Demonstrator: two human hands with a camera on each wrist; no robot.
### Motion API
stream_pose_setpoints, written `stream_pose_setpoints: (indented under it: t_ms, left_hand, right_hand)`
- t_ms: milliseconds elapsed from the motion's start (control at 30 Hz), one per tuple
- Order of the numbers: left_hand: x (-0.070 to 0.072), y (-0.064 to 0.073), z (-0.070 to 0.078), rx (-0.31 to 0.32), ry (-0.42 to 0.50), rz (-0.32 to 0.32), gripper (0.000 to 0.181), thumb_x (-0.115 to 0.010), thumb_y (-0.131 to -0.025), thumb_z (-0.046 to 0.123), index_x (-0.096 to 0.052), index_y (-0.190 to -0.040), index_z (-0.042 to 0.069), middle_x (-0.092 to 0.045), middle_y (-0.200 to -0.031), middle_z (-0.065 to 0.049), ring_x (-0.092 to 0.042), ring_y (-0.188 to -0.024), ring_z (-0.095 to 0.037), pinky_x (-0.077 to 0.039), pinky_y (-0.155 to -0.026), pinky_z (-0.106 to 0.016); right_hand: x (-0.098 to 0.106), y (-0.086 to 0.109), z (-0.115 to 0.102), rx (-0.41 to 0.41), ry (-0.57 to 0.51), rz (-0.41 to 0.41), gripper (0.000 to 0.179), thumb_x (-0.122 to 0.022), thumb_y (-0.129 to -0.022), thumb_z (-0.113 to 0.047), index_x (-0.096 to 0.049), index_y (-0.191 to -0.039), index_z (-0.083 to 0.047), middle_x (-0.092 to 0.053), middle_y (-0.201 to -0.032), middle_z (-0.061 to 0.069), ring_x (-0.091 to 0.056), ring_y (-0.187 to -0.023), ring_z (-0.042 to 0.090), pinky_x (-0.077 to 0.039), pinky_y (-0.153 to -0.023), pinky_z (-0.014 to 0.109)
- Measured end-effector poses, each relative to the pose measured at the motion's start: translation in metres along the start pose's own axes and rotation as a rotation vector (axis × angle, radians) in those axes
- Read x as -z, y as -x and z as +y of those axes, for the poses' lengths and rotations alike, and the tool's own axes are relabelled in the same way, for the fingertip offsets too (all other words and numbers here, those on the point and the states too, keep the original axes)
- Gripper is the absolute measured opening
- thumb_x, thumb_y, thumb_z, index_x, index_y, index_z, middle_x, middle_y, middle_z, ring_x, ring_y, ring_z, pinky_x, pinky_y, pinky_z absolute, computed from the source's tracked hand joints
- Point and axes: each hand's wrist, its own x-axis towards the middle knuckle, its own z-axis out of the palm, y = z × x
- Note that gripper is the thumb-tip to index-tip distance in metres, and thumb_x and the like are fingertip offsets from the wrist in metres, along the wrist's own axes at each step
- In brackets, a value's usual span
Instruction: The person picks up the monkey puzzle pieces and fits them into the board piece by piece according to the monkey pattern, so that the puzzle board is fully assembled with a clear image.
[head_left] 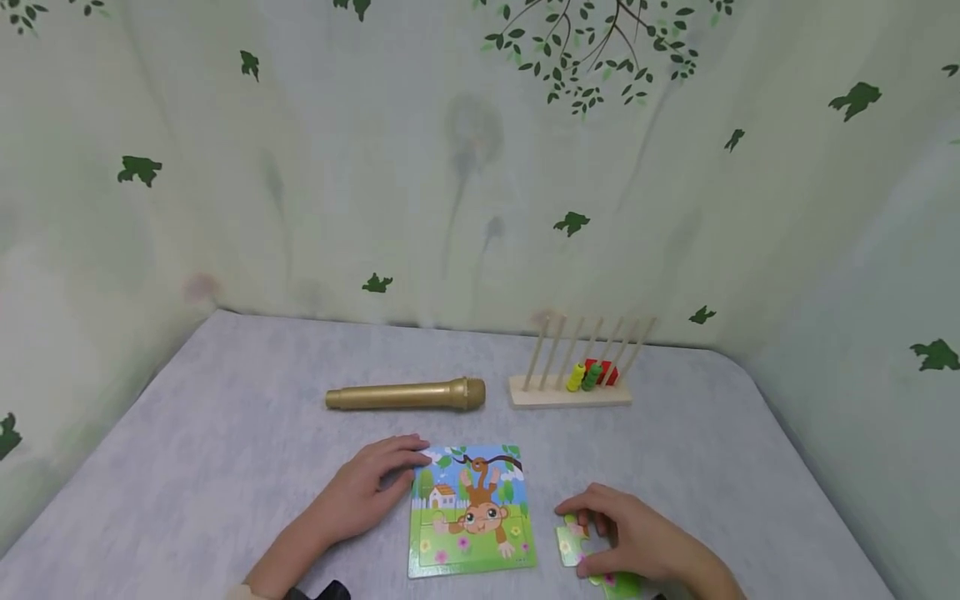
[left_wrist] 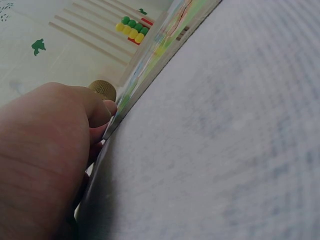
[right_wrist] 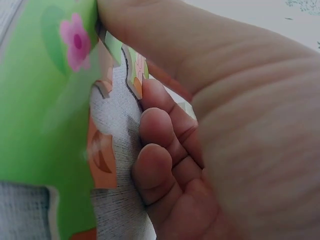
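In the head view a square jigsaw puzzle (head_left: 472, 508) with a hanging monkey picture lies flat on the table. My left hand (head_left: 367, 492) rests at its left side, fingers loosely extended and fingertips touching the upper left corner. The left wrist view shows the thumb (left_wrist: 102, 110) against the puzzle's edge (left_wrist: 150, 77). To the right of the puzzle, my right hand (head_left: 630, 533) pinches a puzzle piece (head_left: 568, 547) between thumb and index finger. A green piece with a pink flower (right_wrist: 77, 40) sits under that hand, close to the thumb. Palm and fingers hide part of these pieces.
A gold toy microphone (head_left: 405, 395) lies behind the puzzle. Right of it stands a wooden peg rack (head_left: 570, 398) with yellow and green beads (head_left: 585, 377) and a red part (head_left: 611, 372). A cloth (head_left: 187, 433) covers the table, which meets a leaf-patterned backdrop (head_left: 450, 167).
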Motion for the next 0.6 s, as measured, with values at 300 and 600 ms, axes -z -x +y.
stream_pose_setpoints:
  t_ms: [300,600]
  left_hand:
    - [0.0027,-0.0043,-0.0001,0.036,0.007,-0.035,0.028,-0.069,-0.098,0.009,-0.074,-0.122,0.022,-0.063,-0.142,0.004,-0.056,-0.137,-0.026,-0.047,-0.110,-0.055]
    - [0.0020,-0.0040,0.0004,0.014,-0.008,-0.010,0.027,-0.071,-0.097,0.009,-0.075,-0.121,0.022,-0.065,-0.140,0.002,-0.057,-0.136,-0.027,-0.048,-0.108,-0.055]
  right_hand:
    - [0.0042,-0.0017,-0.0017,-0.029,0.014,-0.023,0.050,-0.084,-0.085,-0.043,-0.067,-0.131,-0.030,-0.058,-0.099,-0.009,-0.051,-0.081,0.001,-0.048,-0.065,0.017]
    - [0.0040,-0.0010,0.0001,0.054,0.010,-0.012,0.044,-0.083,-0.088,-0.037,-0.068,-0.128,-0.025,-0.062,-0.099,-0.010,-0.054,-0.081,0.001,-0.049,-0.064,0.017]
